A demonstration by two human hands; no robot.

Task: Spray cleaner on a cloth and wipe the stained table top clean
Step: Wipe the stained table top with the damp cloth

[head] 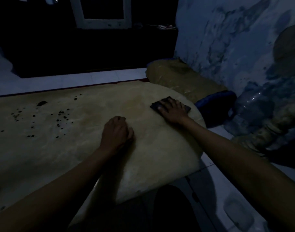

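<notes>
A tan table top [63,148] fills the lower left of the dim view. Dark stains [59,114] speckle its far left part, with a bigger blot [42,103] behind them. My right hand [172,111] lies flat with spread fingers on a dark folded cloth [156,106], pressing it onto the table near the rounded right end. My left hand [117,131] rests on the table's middle, its fingers curled into a loose fist with nothing seen in it. No spray bottle shows.
A brown cushion [182,77] lies beyond the table's right end, a blue object [215,99] beside it. A clear plastic bottle [254,108] stands by the mottled blue wall [227,39]. Pale tiled floor [76,81] runs behind the table.
</notes>
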